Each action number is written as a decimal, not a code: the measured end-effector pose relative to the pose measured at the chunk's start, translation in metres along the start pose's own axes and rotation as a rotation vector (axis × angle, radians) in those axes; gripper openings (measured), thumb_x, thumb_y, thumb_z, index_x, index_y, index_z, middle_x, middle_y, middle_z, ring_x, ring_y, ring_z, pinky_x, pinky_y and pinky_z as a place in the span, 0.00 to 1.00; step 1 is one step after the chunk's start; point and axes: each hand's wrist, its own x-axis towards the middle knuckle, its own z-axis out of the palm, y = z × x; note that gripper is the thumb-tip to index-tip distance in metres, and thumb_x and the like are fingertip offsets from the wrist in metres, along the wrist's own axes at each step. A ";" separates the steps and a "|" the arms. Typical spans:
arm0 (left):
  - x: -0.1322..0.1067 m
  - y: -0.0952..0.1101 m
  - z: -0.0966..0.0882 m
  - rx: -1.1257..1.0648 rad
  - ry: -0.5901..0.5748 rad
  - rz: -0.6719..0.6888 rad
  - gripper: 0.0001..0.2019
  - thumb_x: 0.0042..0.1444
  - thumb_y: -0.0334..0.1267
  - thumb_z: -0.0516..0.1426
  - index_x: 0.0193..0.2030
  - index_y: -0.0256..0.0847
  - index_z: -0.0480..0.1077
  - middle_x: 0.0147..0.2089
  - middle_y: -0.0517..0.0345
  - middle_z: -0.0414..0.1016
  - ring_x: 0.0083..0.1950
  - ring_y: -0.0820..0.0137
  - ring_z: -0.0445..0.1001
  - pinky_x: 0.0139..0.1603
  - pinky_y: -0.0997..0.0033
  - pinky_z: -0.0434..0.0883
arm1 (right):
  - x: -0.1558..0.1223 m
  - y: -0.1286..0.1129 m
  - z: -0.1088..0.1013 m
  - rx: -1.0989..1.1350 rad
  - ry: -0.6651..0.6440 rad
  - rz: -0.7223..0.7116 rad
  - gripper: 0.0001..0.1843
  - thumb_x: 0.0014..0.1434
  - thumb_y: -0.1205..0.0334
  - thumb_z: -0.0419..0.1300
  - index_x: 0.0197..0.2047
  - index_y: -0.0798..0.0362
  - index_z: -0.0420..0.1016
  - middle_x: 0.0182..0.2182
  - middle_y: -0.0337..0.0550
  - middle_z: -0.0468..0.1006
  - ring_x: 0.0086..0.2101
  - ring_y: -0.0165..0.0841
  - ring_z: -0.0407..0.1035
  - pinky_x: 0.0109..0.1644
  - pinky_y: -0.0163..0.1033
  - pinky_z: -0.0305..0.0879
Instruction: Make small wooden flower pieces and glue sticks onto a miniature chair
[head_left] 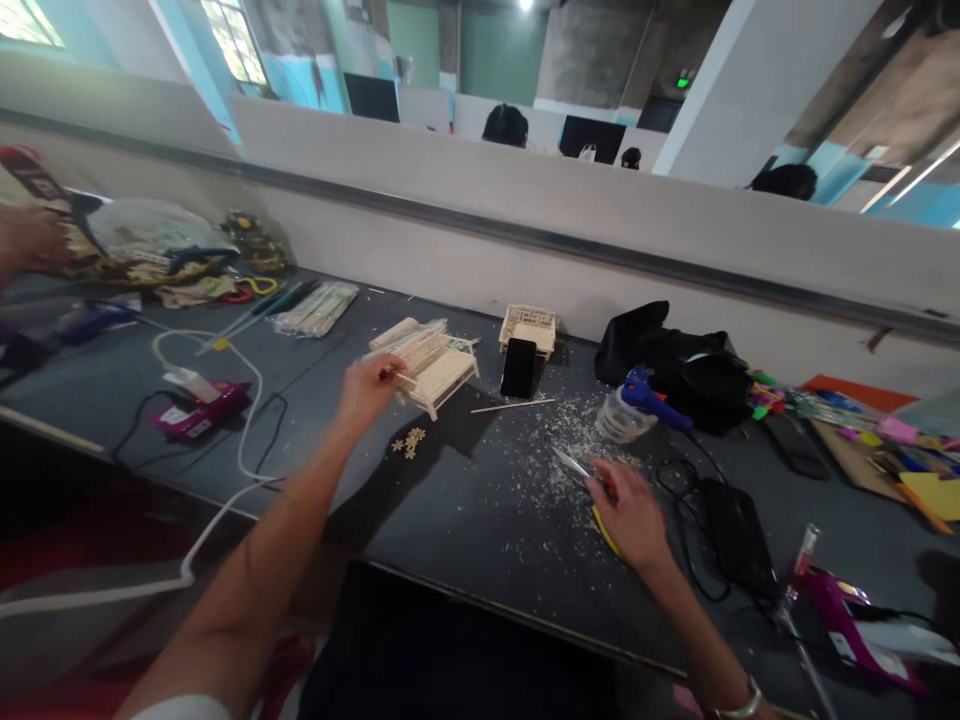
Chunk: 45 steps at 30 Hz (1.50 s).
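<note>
My left hand (369,388) is closed, with a short thin wooden stick (406,378) pinched in its fingertips. Right behind those fingers stands a miniature wooden bench (447,378) with a low back and legs; whether the stick touches it I cannot tell. A few small flower-shaped wooden pieces (411,441) lie on the table below. Over at the right, my right hand (630,510) is closed round a pair of scissors (571,463) with red and yellow handles, blades pointing left. Fine wood shavings are scattered about them.
A second miniature wooden seat (529,325) stands behind a phone (519,368). One long stick (513,405) lies in front. A blue glue gun (651,395) rests on a plastic tub (624,420). Cables and purple power strips (201,410) flank both sides. Another person's hand (30,240) shows far left.
</note>
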 end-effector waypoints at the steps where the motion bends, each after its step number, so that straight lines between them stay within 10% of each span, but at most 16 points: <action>1: -0.005 0.002 -0.003 -0.011 0.037 -0.009 0.08 0.44 0.32 0.55 0.29 0.42 0.75 0.32 0.60 0.81 0.34 0.67 0.76 0.40 0.71 0.71 | -0.008 0.007 0.001 -0.118 0.011 -0.030 0.18 0.62 0.51 0.52 0.43 0.52 0.77 0.35 0.50 0.80 0.39 0.43 0.73 0.45 0.48 0.69; 7: -0.048 0.026 -0.001 -0.246 0.047 -0.114 0.12 0.44 0.41 0.58 0.34 0.42 0.78 0.31 0.59 0.82 0.31 0.67 0.76 0.33 0.72 0.72 | -0.047 0.035 0.002 -0.460 0.023 -0.073 0.20 0.65 0.54 0.49 0.50 0.54 0.74 0.41 0.55 0.78 0.39 0.46 0.71 0.43 0.49 0.67; 20: -0.094 0.049 0.034 -0.494 -0.097 -0.236 0.18 0.45 0.47 0.59 0.37 0.37 0.80 0.34 0.53 0.83 0.32 0.65 0.78 0.36 0.67 0.75 | -0.053 0.040 -0.020 -0.158 -0.093 -0.185 0.19 0.66 0.51 0.48 0.51 0.53 0.71 0.38 0.52 0.79 0.37 0.42 0.75 0.42 0.47 0.74; 26: -0.099 0.046 0.033 -0.305 -0.094 -0.080 0.17 0.51 0.43 0.56 0.42 0.38 0.79 0.37 0.53 0.83 0.32 0.66 0.79 0.35 0.68 0.76 | -0.092 -0.004 -0.018 -0.087 -0.395 -0.350 0.23 0.64 0.66 0.49 0.62 0.51 0.66 0.41 0.50 0.76 0.38 0.37 0.74 0.40 0.39 0.75; 35: -0.127 0.047 0.046 0.120 -0.018 0.374 0.15 0.58 0.31 0.51 0.49 0.41 0.74 0.49 0.50 0.78 0.45 0.64 0.79 0.46 0.66 0.77 | -0.052 0.056 -0.013 -0.319 -0.037 -0.288 0.20 0.67 0.64 0.46 0.57 0.56 0.72 0.34 0.51 0.73 0.34 0.39 0.72 0.39 0.43 0.74; 45: -0.153 0.043 0.055 0.228 0.046 0.432 0.17 0.64 0.33 0.48 0.57 0.41 0.68 0.54 0.46 0.74 0.50 0.62 0.77 0.49 0.64 0.77 | -0.070 0.050 -0.028 -0.299 -0.194 -0.362 0.21 0.68 0.62 0.47 0.59 0.52 0.71 0.35 0.49 0.76 0.34 0.37 0.73 0.37 0.40 0.74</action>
